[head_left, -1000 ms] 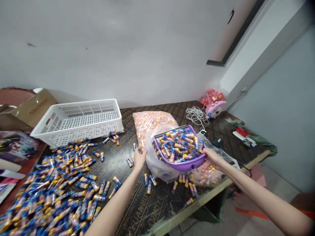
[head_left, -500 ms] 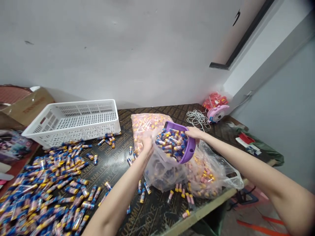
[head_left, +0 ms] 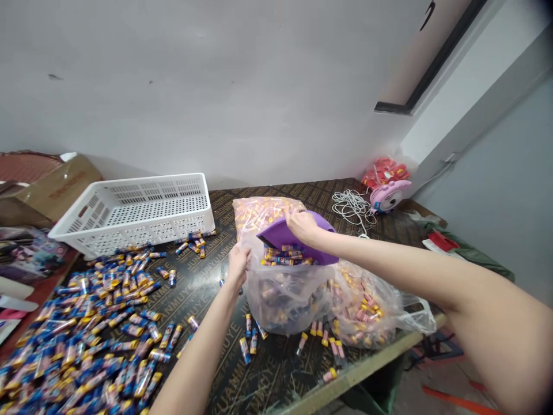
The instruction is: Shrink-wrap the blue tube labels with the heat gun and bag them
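My right hand (head_left: 302,226) is closed on a purple dustpan-like scoop (head_left: 322,253), tilted down over the mouth of a clear plastic bag (head_left: 280,305). Small blue-and-yellow tubes (head_left: 287,255) show beneath the scoop, at the bag's opening. More tubes are visible through the bag's cloudy wall. At the bag's left rim, my left hand (head_left: 239,262) pinches the plastic and holds it up. Behind stands a full bag of pink-and-yellow tubes (head_left: 263,210). Another open bag of pink tubes (head_left: 365,314) leans close on the right.
A big pile of blue-and-yellow tubes (head_left: 95,340) covers the table's left side. Behind it sits a white plastic basket (head_left: 133,216). White cable (head_left: 352,204), a pink fan (head_left: 389,196) and a red bag (head_left: 384,171) lie at the back right. Loose pink tubes (head_left: 330,374) rest near the front edge.
The scoop has turned over from facing up to tilting downward, and fewer tubes show in it. My right hand has moved left over its top; my left hand has shifted left with the rim.
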The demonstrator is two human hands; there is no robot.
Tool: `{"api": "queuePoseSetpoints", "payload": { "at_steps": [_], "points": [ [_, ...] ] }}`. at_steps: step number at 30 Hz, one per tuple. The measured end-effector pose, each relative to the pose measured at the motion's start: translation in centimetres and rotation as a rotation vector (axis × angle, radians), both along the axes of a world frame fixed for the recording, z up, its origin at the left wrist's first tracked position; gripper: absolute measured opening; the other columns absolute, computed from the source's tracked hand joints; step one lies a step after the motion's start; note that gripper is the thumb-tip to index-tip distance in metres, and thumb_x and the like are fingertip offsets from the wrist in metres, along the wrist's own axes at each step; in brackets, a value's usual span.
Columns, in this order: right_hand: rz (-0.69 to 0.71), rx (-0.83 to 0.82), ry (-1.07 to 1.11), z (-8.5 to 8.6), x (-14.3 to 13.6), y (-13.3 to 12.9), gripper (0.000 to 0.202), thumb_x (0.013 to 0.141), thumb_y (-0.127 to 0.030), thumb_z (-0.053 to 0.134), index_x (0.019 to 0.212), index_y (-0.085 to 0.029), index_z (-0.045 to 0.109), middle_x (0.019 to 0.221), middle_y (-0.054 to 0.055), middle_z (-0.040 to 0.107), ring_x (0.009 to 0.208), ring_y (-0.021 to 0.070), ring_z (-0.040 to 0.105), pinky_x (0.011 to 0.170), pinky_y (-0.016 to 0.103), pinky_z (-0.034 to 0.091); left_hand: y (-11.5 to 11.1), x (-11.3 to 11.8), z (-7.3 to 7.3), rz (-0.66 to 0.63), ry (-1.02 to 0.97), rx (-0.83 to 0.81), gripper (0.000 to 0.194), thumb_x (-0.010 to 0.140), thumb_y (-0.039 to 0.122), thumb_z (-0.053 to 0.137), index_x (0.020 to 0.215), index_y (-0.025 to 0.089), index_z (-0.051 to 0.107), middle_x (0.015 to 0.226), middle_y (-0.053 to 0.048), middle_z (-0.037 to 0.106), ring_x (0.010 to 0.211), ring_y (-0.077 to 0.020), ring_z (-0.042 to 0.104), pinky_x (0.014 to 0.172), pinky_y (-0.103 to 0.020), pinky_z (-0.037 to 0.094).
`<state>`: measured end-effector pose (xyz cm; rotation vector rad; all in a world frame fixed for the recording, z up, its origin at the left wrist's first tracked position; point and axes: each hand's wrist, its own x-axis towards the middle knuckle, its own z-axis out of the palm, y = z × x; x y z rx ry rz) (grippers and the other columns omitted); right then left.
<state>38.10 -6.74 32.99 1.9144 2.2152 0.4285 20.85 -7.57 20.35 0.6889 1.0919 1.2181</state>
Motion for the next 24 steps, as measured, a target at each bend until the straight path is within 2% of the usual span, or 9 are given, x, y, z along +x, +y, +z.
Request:
{"api": "queuePoseSetpoints", "payload": {
  "at_steps": [5, 10, 13, 15, 18, 20, 21, 23, 24],
  "points": [
    [0.024, 0.098, -0.086, 4.2, 0.8, -0.4, 0.053, 0.083, 0.004, 0.015, 0.134, 0.003, 0.029, 0.121, 0.034, 0.045, 0.090, 0.0298, 0.062, 0.064, 0.041, 0.050, -1.8, -2.2, -2.0, -0.104, 0.088, -0.089, 0.015, 0.064, 0.024, 0.058, 0.060, 0.017, 0.045, 0.037, 0.010, 0.035, 0.031, -0.0040, 0.030, 0.036, -0.016, 0.022],
    [-0.053, 0.260, -0.040, 9.7, 1.6, -5.0, 0.044, 0.090, -0.011, 0.021, 0.132, -0.007, 0.035, 0.109, 0.021, 0.053, 0.088, 0.0270, 0.061, 0.070, 0.041, 0.046, -2.0, -7.1, -2.3, -0.242, 0.169, -0.230, 0.035, 0.068, 0.046, 0.062, 0.079, 0.013, 0.058, 0.047, 0.003, 0.051, 0.038, -0.0110, 0.047, 0.041, -0.022, 0.038],
    [-0.048, 0.240, 0.132, 9.4, 2.1, -8.5, 0.053, 0.084, -0.017, 0.040, 0.136, -0.016, 0.031, 0.108, 0.017, 0.054, 0.086, 0.0284, 0.060, 0.073, 0.045, 0.046, -4.2, -11.5, -1.9, -0.337, 0.166, -0.130, 0.057, 0.070, 0.056, 0.057, 0.110, 0.016, 0.056, 0.083, -0.008, 0.066, 0.075, -0.0187, 0.063, 0.066, -0.030, 0.049],
    [0.015, 0.118, 0.407, 6.1, 1.6, -10.6, 0.057, 0.080, -0.012, 0.042, 0.136, -0.017, 0.031, 0.113, 0.015, 0.055, 0.093, 0.0279, 0.059, 0.078, 0.044, 0.047, -7.4, -14.1, -1.7, -0.386, 0.090, 0.028, 0.067, 0.070, 0.057, 0.058, 0.127, 0.024, 0.045, 0.114, -0.009, 0.060, 0.104, -0.0205, 0.056, 0.086, -0.033, 0.045],
    [0.133, -0.123, 0.854, -2.2, -1.9, -13.6, 0.058, 0.073, -0.005, 0.037, 0.129, -0.018, 0.038, 0.117, 0.011, 0.056, 0.104, 0.0249, 0.056, 0.088, 0.042, 0.045, -13.4, -17.6, -2.3, -0.290, 0.062, 0.078, 0.077, 0.065, 0.061, 0.060, 0.131, 0.027, 0.042, 0.135, -0.007, 0.046, 0.118, -0.0232, 0.047, 0.093, -0.032, 0.042],
    [0.136, -0.285, 1.076, -8.3, -5.4, -15.7, 0.055, 0.071, -0.007, 0.039, 0.125, -0.019, 0.041, 0.112, 0.009, 0.059, 0.096, 0.0232, 0.060, 0.083, 0.040, 0.048, -17.1, -20.6, -3.4, -0.102, 0.234, -0.057, 0.071, 0.064, 0.056, 0.065, 0.125, 0.024, 0.049, 0.132, -0.006, 0.049, 0.112, -0.0231, 0.051, 0.086, -0.029, 0.045],
    [0.064, -0.372, 1.158, -11.0, -7.3, -16.8, 0.054, 0.072, -0.008, 0.039, 0.124, -0.020, 0.041, 0.103, 0.008, 0.063, 0.080, 0.0207, 0.063, 0.073, 0.038, 0.051, -18.6, -22.3, -4.1, -0.033, 0.348, -0.161, 0.069, 0.063, 0.053, 0.068, 0.122, 0.022, 0.052, 0.127, -0.007, 0.054, 0.106, -0.0228, 0.055, 0.081, -0.028, 0.047],
    [-0.017, -0.530, 1.245, -15.2, -10.2, -18.6, 0.050, 0.075, -0.012, 0.039, 0.124, -0.021, 0.041, 0.091, 0.006, 0.065, 0.063, 0.0178, 0.062, 0.064, 0.036, 0.052, -21.0, -26.1, -5.4, 0.045, 0.521, -0.358, 0.066, 0.058, 0.056, 0.070, 0.109, 0.015, 0.060, 0.109, -0.008, 0.064, 0.088, -0.0228, 0.061, 0.068, -0.027, 0.049],
    [-0.003, -0.510, 1.239, -16.6, -11.1, -19.2, 0.045, 0.077, -0.016, 0.042, 0.122, -0.021, 0.044, 0.094, 0.007, 0.065, 0.069, 0.0190, 0.063, 0.068, 0.037, 0.051, -21.9, -28.0, -6.0, 0.081, 0.594, -0.423, 0.064, 0.054, 0.059, 0.070, 0.099, 0.014, 0.064, 0.099, -0.008, 0.067, 0.080, -0.0223, 0.062, 0.063, -0.027, 0.048]
  ]
}}
